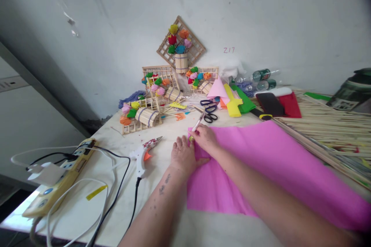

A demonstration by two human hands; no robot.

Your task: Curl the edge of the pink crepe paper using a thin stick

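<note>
left hand (183,155) lies flat and open, pressing the near corner of the pink paper sheet (261,170) to the table (95,200); right hand (204,137) is closed around a small cutter (197,125) at that same corner, blade end pointing away; the sheet spreads wide to the right; just left lies a glue gun (143,152), its cord trailing; beyond, black scissors (209,110); bamboo sticks (327,123) run along the far right edge.

A glue gun (143,155) lies beside a power strip (59,175).
</note>
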